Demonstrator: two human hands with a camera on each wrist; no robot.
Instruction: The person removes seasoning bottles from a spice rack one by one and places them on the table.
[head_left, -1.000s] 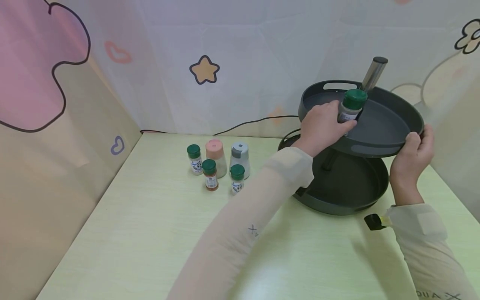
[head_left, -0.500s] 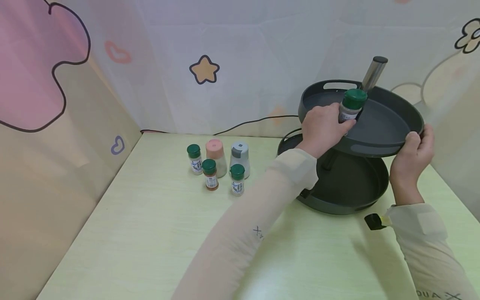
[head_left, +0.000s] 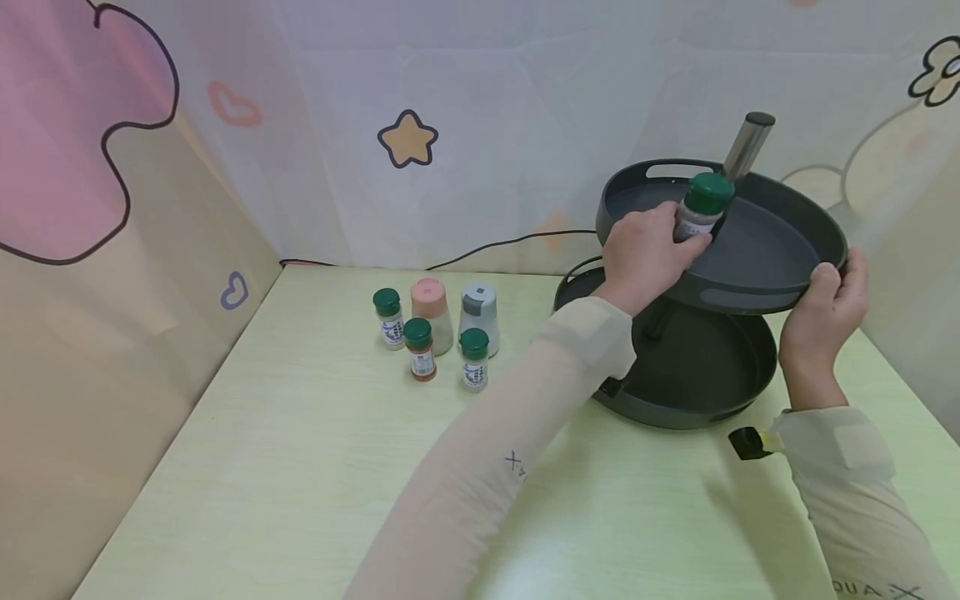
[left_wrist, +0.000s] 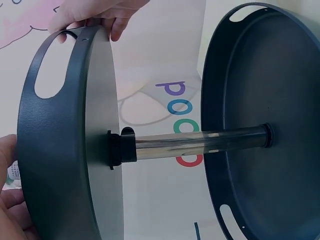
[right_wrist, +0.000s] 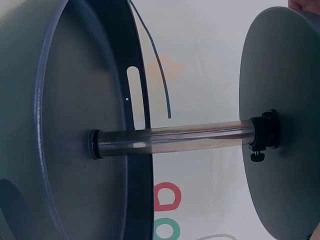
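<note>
My left hand [head_left: 648,257] grips a green-capped spice jar [head_left: 708,196] over the near left part of the round black upper tray [head_left: 783,242], beside its metal pole [head_left: 746,150]. The fingers hide the jar's base, so I cannot tell whether it touches the tray. On the right side, my right hand [head_left: 823,321] grips the upper tray's rim, thumb on the near edge. Below lies the lower tray [head_left: 712,358], joined to the upper one by the pole, as the left wrist view shows. There, the jar's label [left_wrist: 14,171] peeks out beside the left fingers [left_wrist: 12,212].
Left of the stand are several shakers and jars: a pink-capped one [head_left: 430,302], a grey-capped one [head_left: 480,317], and green-capped jars [head_left: 475,358]. A thin black cable [head_left: 517,243] runs along the back. A collar with a knob [right_wrist: 257,156] sits under the upper tray.
My left hand and forearm have shifted slightly right, uncovering more of the front green-capped jar on the table. The held jar is a touch higher. My right hand stays on the rim.
</note>
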